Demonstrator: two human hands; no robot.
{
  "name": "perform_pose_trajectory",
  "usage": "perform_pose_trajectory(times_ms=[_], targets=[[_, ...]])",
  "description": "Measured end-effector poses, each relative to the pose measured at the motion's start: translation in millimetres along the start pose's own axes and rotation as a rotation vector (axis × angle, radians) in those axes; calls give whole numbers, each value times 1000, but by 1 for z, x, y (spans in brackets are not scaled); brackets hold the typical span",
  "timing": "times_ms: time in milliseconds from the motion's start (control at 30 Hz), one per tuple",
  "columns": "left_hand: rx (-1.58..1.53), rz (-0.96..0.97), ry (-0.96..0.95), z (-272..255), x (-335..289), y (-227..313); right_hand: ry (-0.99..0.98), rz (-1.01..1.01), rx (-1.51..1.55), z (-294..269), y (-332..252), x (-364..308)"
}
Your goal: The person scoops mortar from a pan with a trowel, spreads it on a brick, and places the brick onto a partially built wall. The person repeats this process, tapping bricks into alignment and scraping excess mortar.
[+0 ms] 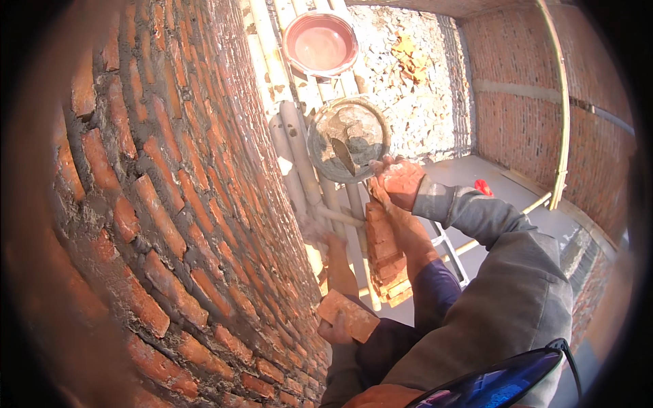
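My left hand (335,330) grips a flat orange-red brick (348,315), held low beside the brick wall (170,224). My right hand (400,181) is closed at the lower right rim of a round mortar tub (386,132). It appears to hold the trowel, whose handle is mostly hidden by the fingers. The pointed trowel blade (343,156) lies over the wet grey mortar (350,129) in the tub. Just below that hand, a stack of bricks (385,238) stands beside my bare right foot (381,194).
Bamboo poles (296,136) form the platform under my feet, running along the wall. A reddish basin (321,42) sits farther off on the poles. Rubble (422,102) covers ground beyond. A metal ladder (449,251) and an upright bamboo pole (563,115) stand right.
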State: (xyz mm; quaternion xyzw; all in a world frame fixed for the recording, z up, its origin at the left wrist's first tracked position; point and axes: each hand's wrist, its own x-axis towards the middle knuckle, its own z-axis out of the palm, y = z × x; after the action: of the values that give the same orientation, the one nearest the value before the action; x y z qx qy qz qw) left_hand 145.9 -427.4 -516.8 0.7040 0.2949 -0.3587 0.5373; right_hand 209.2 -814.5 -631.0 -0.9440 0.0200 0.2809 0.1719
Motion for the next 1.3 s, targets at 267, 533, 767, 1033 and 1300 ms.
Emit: perform_pose_trajectory(times_ms=[267, 533, 767, 1033, 1300], targets=[[2, -19, 84, 0, -3, -27, -196, -40, -92, 106, 21, 121], [1, 6, 47, 2, 2, -14, -350, 235, 69, 42, 73, 38], [-8, -26, 0, -1, 1, -5, -206, 688, 1429, 41, 115, -68], [6, 99, -8, -17, 10, -25, -14, 860, 1046, 145, 46, 98], [39, -76, 16, -14, 13, -7, -51, 323, 198, 124, -31, 3]])
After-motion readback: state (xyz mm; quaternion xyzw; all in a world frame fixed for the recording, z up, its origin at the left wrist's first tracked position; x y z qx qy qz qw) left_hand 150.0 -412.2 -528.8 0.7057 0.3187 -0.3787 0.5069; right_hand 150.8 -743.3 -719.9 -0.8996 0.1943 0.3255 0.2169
